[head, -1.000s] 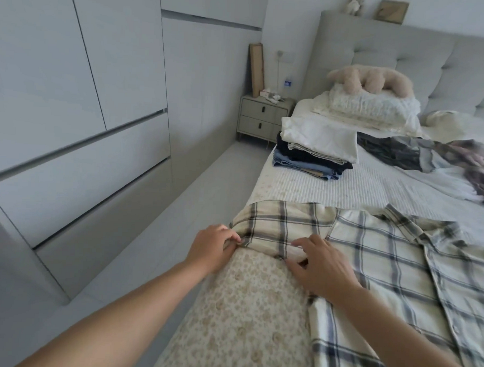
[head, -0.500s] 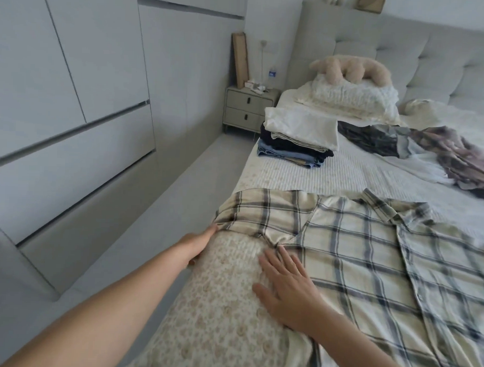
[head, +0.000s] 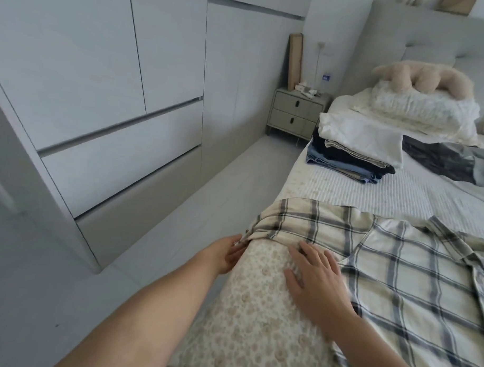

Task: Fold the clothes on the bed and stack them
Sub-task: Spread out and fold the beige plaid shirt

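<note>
A cream and grey plaid shirt (head: pixel 397 271) lies spread on the bed, one sleeve folded across toward the bed's left edge. My left hand (head: pixel 228 254) is at that edge with straight fingers touching the sleeve's end. My right hand (head: pixel 317 282) lies flat, fingers spread, on the floral bedcover (head: pixel 258 321) by the shirt's side. A stack of folded clothes (head: pixel 354 148), white on top over dark and blue pieces, sits farther up the bed. Unfolded grey clothes (head: pixel 442 160) lie to its right.
Pillows with a plush toy (head: pixel 425 77) lie at the grey headboard. A small two-drawer nightstand (head: pixel 295 113) stands beside the bed. White wardrobe fronts (head: pixel 101 96) line the left wall, with a strip of pale floor (head: pixel 207 209) between them and the bed.
My left hand let go of the sleeve end it pinched and now touches it with straight fingers. My right hand flattened and slid back along the shirt's side. The view turned left.
</note>
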